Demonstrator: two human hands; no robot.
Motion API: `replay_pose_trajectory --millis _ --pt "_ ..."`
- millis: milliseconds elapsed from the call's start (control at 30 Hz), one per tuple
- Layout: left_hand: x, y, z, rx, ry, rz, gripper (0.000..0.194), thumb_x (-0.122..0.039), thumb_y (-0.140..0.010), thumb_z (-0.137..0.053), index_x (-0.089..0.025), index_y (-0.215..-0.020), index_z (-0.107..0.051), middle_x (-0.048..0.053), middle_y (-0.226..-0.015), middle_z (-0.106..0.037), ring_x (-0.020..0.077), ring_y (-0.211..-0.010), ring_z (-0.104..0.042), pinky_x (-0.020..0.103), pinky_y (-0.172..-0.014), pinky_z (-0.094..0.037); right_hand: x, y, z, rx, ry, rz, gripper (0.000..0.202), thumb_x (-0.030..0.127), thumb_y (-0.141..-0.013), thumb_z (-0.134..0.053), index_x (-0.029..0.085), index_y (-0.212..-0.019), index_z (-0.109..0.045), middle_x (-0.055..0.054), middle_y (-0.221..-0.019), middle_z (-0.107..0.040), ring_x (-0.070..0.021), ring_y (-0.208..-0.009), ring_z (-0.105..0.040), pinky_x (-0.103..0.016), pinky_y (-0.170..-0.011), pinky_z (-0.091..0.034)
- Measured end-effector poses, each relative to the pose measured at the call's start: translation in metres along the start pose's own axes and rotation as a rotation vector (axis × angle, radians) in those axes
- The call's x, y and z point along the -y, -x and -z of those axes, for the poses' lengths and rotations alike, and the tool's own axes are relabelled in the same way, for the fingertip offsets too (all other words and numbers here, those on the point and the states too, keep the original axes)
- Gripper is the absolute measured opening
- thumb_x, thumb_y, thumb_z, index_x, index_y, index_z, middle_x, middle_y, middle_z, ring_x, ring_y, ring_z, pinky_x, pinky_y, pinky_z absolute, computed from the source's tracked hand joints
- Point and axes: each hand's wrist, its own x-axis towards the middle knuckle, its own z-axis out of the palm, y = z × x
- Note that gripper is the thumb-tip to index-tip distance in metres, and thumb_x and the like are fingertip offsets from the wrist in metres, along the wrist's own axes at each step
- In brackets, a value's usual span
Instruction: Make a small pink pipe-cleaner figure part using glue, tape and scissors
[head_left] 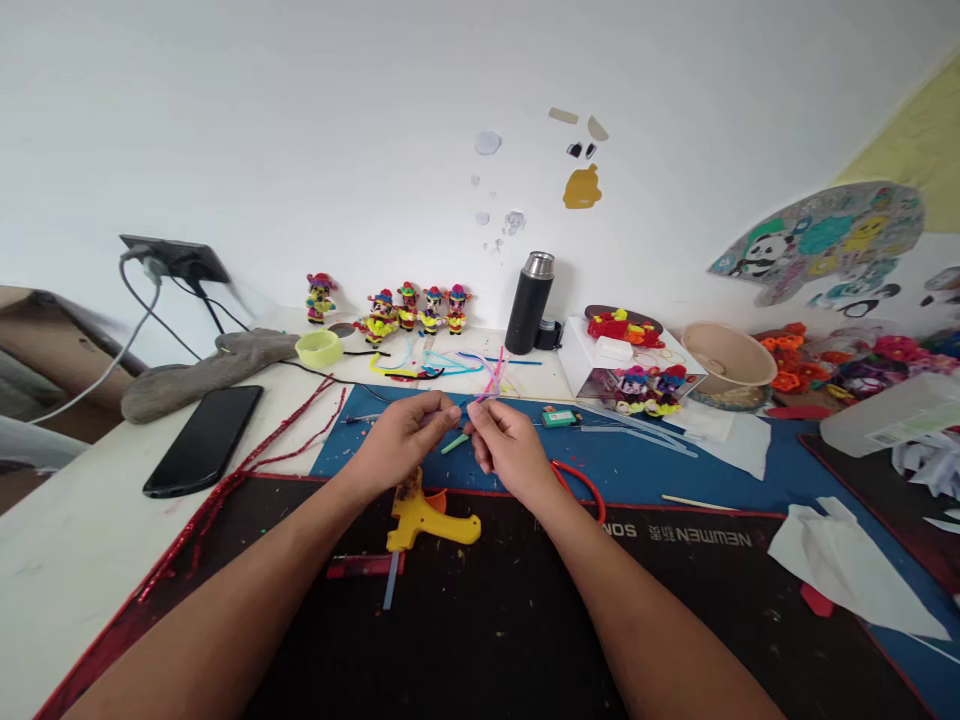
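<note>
My left hand [401, 435] and my right hand [510, 445] meet above the blue mat [630, 455], fingertips pinched close together. Whatever lies between the fingers is too small to make out. Just below the fingertips is a small green piece [454, 443]. Under my left wrist lies a yellow hot glue gun [431, 525], with a translucent glue stick [391, 582] poking out of it. A red loop [592, 490] shows beside my right wrist. Pink, blue and yellow pipe cleaners [450, 362] are strewn beyond my hands.
Several colourful figurines [381, 318] stand along the wall, left of a black thermos [529, 305]. At right are a white box [589, 375], a beige bowl [724, 360] and crumpled paper [847, 560]. Red tinsel stems [225, 485] and a phone [204, 440] lie at left.
</note>
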Motion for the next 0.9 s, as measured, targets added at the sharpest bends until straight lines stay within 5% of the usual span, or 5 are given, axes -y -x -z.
replay_pose_trajectory --millis 600,900 --pt "-0.004 0.000 0.003 0.046 0.140 0.057 0.042 -0.057 -0.094 -0.067 -0.019 -0.079 -0.062 -0.003 -0.063 -0.052 0.0135 -0.059 -0.045 0.026 -0.055 -0.035 0.000 0.001 -0.001 0.001 0.017 0.017 0.060 0.079 -0.094 -0.063 0.021 -0.078 -0.061 0.007 -0.049 -0.050 -0.0100 -0.038 -0.044 -0.025 -0.041 -0.034" --pt "0.011 -0.008 -0.001 0.054 0.483 0.221 0.055 -0.070 -0.081 -0.081 -0.017 -0.076 -0.067 -0.002 -0.061 -0.054 0.0111 -0.051 -0.043 0.025 -0.050 -0.029 0.001 0.000 -0.001 -0.026 -0.035 0.016 0.060 0.079 -0.093 -0.064 0.022 -0.074 -0.060 0.007 -0.046 -0.046 -0.0098 -0.037 -0.043 -0.024 -0.040 -0.033"
